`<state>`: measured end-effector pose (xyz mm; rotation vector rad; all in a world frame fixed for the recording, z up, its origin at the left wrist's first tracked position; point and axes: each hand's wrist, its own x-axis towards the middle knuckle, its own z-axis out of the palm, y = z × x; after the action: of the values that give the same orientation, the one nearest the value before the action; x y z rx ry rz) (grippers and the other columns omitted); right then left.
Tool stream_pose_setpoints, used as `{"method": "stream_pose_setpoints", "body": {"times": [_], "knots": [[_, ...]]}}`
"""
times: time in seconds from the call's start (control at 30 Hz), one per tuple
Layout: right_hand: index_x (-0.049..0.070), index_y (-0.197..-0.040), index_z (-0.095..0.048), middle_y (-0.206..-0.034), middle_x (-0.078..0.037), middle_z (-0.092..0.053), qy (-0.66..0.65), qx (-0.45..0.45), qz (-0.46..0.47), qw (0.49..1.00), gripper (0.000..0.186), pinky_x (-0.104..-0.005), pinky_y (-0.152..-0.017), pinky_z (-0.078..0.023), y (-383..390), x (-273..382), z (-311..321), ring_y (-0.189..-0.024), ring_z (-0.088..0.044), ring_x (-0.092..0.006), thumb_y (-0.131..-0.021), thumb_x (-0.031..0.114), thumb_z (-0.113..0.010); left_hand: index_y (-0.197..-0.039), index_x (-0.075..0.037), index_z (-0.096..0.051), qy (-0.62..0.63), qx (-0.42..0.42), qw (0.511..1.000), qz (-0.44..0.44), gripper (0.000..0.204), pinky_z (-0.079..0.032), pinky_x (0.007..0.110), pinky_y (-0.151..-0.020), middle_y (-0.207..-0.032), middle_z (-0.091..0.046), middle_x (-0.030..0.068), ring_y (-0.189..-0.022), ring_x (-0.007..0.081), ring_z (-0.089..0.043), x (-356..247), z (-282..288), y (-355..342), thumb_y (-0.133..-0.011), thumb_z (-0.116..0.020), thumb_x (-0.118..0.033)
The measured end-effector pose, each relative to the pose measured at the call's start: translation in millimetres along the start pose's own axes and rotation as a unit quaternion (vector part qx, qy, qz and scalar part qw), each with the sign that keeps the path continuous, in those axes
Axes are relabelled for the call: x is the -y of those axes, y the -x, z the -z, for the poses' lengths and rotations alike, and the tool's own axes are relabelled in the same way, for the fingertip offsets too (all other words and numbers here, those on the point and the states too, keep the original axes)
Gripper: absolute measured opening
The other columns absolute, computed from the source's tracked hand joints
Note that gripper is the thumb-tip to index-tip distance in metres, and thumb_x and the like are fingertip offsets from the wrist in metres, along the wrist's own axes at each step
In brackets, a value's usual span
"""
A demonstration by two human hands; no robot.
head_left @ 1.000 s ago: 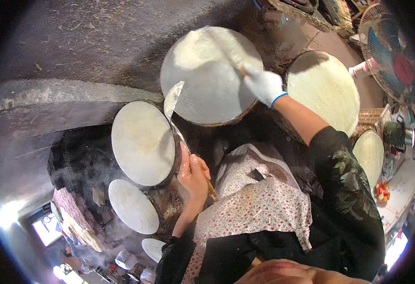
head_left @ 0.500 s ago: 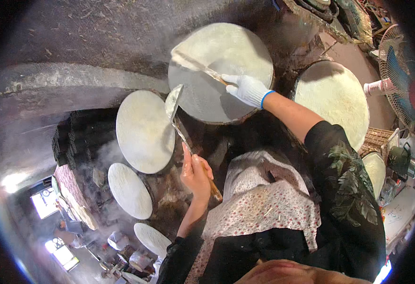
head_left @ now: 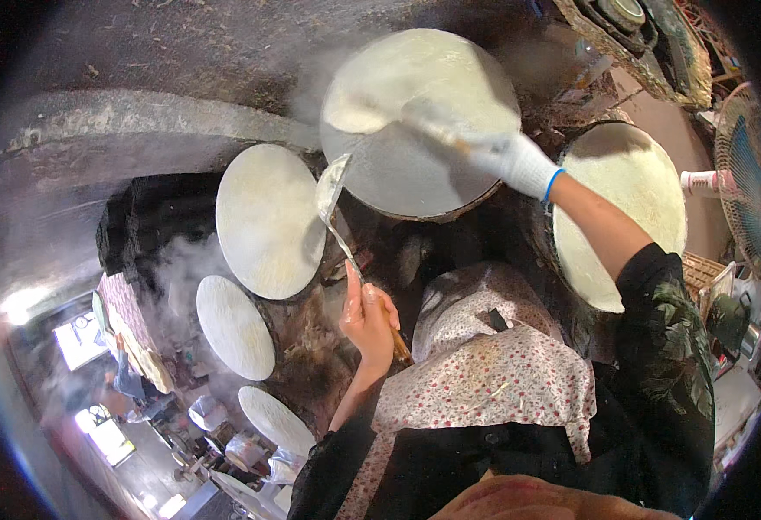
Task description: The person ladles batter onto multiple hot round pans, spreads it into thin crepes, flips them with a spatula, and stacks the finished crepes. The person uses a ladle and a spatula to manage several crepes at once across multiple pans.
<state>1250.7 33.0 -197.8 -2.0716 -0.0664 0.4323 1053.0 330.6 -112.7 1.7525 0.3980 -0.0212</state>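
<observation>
My right hand (head_left: 519, 163), in a white glove with a blue cuff, is closed around a short wooden-handled spreader (head_left: 432, 119), whose blade is smeared by motion. It is over a large round griddle (head_left: 415, 178). Pale batter (head_left: 419, 65) covers the griddle's far part; the near part is bare grey metal. My bare left hand (head_left: 369, 322) grips the long wooden handle of a ladle (head_left: 330, 189). The ladle's bowl is coated with pale batter and hangs beside the griddle's left edge.
A pale-covered griddle (head_left: 269, 225) stands to the left, with smaller round ones (head_left: 235, 329) nearer me amid steam. Another coated griddle (head_left: 619, 204) lies right, under my forearm. Beyond it stand a fan (head_left: 740, 173) and a wicker basket (head_left: 701, 270). A dark wall curves along the far left.
My right hand has swept the spreader rightward across the griddle, and the batter's edge has shifted. My left hand still holds the ladle near the griddle's left edge. The whole view has shifted slightly.
</observation>
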Motion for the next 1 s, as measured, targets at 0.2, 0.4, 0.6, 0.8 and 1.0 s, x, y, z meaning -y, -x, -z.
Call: {"method": "stream_pose_setpoints", "body": {"times": [0.2, 0.4, 0.6, 0.8, 1.0], "knots": [[0.024, -0.141, -0.067, -0.122, -0.019, -0.074, 0.136, -0.001, 0.025, 0.990, 0.044, -0.0440, -0.095, -0.056, -17.3, 8.9, -6.0, -0.108, -0.072, -0.0395, -0.102, 0.044, -0.058, -0.164, -0.006, -0.037, -0.015, -0.009, 0.999, 0.029, 0.052, -0.042, 0.025, -0.046, -0.070, -0.056, 0.0025, -0.050, 0.0073, -0.048, -0.1, 5.1, 3.7, -0.112, -0.044, -0.007], [0.026, -0.143, -0.066, -0.121, -0.018, -0.074, 0.083, 0.036, -0.012, 0.996, 0.046, -0.0400, -0.093, -0.057, -9.5, 2.8, -1.6, -0.106, -0.075, -0.0302, -0.102, 0.046, -0.062, -0.164, -0.006, -0.037, 0.010, 0.003, 0.999, 0.040, 0.052, -0.043, 0.024, -0.047, -0.070, -0.056, 0.0018, -0.052, 0.0064, -0.049, 8.0, 14.1, 6.4, -0.112, -0.046, -0.007], [0.032, -0.140, -0.067, -0.119, -0.017, -0.075, 0.154, 0.044, 0.075, 0.984, 0.041, -0.0466, -0.091, -0.058, -24.1, 28.3, -10.3, -0.102, -0.073, -0.0387, -0.101, 0.045, -0.061, -0.163, -0.006, -0.039, -0.001, -0.023, 0.996, 0.085, 0.051, -0.042, 0.023, -0.048, -0.071, -0.056, 0.0014, -0.052, 0.0057, -0.048, 20.0, 17.9, 11.5, -0.112, -0.047, -0.007], [0.031, -0.144, -0.065, -0.121, -0.015, -0.076, 0.179, 0.117, -0.045, 0.976, 0.046, -0.0397, -0.091, -0.059, -19.3, 37.9, 12.0, -0.103, -0.076, -0.0302, -0.101, 0.045, -0.061, -0.163, -0.007, -0.040, -0.107, -0.032, 0.994, 0.017, 0.052, -0.039, 0.022, -0.044, -0.064, -0.051, -0.0020, -0.047, 0.0046, -0.044, 15.7, 18.9, -15.7, -0.112, -0.047, -0.007], [0.032, -0.140, -0.067, -0.110, -0.014, -0.076, 0.261, 0.087, 0.115, 0.955, 0.041, -0.0452, -0.085, -0.059, -27.9, 40.7, -9.2, -0.094, -0.073, -0.0383, -0.100, 0.041, -0.061, -0.163, -0.015, -0.041, -0.098, -0.055, 0.993, -0.042, 0.051, -0.038, 0.024, -0.043, -0.062, -0.049, -0.0035, -0.048, 0.0038, -0.043, 28.6, 11.9, -136.0, -0.113, -0.048, -0.015]]}}
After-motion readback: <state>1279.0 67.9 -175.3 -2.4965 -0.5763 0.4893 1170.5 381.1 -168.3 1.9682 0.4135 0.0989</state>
